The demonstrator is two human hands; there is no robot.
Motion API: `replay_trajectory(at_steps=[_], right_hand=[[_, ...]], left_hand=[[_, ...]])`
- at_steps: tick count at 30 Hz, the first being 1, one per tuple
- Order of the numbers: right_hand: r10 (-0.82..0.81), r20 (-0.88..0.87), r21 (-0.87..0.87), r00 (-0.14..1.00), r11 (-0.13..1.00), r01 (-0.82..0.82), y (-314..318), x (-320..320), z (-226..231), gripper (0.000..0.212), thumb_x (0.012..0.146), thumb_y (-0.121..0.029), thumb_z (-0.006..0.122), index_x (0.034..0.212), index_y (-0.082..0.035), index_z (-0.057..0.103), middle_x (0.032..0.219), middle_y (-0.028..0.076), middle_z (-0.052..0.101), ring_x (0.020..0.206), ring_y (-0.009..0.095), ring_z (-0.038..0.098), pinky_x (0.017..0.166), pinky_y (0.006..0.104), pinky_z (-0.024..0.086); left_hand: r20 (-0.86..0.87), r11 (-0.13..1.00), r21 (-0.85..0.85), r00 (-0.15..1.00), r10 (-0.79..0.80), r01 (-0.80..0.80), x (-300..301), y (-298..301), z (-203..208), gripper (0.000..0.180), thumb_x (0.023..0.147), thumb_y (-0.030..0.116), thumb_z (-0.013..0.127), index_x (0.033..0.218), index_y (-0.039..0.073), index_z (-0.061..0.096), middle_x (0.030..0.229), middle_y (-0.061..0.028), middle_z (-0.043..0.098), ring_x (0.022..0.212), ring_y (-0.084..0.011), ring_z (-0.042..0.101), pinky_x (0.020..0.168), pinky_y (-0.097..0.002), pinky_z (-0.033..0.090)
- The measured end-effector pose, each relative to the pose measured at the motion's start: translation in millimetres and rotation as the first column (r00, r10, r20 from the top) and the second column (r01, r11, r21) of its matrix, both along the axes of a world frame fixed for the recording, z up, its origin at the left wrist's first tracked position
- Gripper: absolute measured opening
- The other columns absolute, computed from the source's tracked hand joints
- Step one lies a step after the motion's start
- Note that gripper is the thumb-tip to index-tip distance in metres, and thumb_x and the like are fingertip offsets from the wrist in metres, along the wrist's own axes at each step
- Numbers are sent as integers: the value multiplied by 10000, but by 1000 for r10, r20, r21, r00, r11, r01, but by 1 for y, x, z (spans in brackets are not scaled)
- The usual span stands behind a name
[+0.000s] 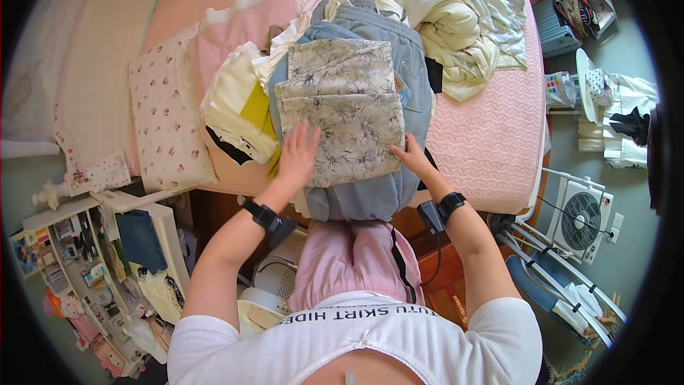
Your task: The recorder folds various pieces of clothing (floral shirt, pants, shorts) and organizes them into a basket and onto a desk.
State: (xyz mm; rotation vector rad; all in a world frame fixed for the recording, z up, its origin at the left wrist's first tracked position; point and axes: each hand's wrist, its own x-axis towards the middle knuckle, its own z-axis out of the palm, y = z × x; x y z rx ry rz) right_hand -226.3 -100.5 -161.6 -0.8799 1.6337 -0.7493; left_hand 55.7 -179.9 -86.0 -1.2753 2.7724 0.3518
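Observation:
A white-grey cloth with a dark floral line pattern lies folded in layers on top of blue denim clothing. My left hand rests on the cloth's left edge, fingers stretched out and lying on it. At the opposite edge, my right hand pinches the cloth's side between thumb and fingers. Beneath, the denim spreads out toward my lap, its lower end hanging at the bed's front edge. A cream garment and a yellow-green one lie just left of the pile.
The pile sits on a bed with a pink quilted cover. A patterned pillow lies at left, and a rumpled cream quilt at the far right. A shelf unit stands lower left; a fan and a folded metal frame are at right.

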Motion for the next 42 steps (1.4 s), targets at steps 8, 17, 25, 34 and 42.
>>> replay_trajectory(at_steps=[8, 17, 25, 34, 42], right_hand=[[59, 80, 27, 995, 998, -61, 38, 2, -24, 361, 761, -220, 567, 1020, 20, 493, 827, 91, 577, 735, 157, 523, 663, 273, 420], [157, 33, 276, 987, 948, -160, 51, -2, 18, 342, 801, -280, 545, 958, 24, 547, 865, 50, 576, 765, 123, 532, 677, 250, 431], [-229, 441, 516, 868, 855, -37, 66, -4, 105, 409, 827, -343, 503, 904, 55, 550, 796, 62, 570, 652, 107, 516, 599, 224, 443], [-63, 571, 298, 818, 945, -135, 4, -29, 119, 276, 765, -238, 600, 898, 1, 561, 761, 31, 567, 605, 80, 490, 570, 210, 400], [-36, 115, -198, 993, 978, 58, -111, -12, 33, 266, 718, -232, 630, 803, 12, 566, 696, 0, 531, 625, 82, 456, 557, 237, 361]], left_hand=[[-46, 999, -23, 999, 29, -30, 14, 64, -70, 660, 589, 25, 552, 1207, 65, 321, 1226, -185, 298, 1150, -336, 286, 928, -437, 255], [-237, 994, 92, 971, -43, 66, 18, 49, -29, 287, 531, 38, 578, 809, 58, 511, 1069, -130, 430, 1040, -296, 388, 844, -371, 332], [-323, 767, 550, 931, -172, 332, 38, 41, 27, 292, 545, 48, 584, 825, 41, 503, 1036, -151, 503, 1038, -343, 427, 842, -378, 368], [-201, 417, 889, 979, -20, 191, 39, -64, 32, 373, 629, 129, 560, 988, 44, 507, 853, -75, 539, 800, -177, 502, 714, -294, 417], [-319, 636, 746, 731, 603, -199, 50, -131, -42, 323, 668, 135, 623, 954, 16, 530, 853, -47, 560, 765, -126, 512, 695, -247, 417]])
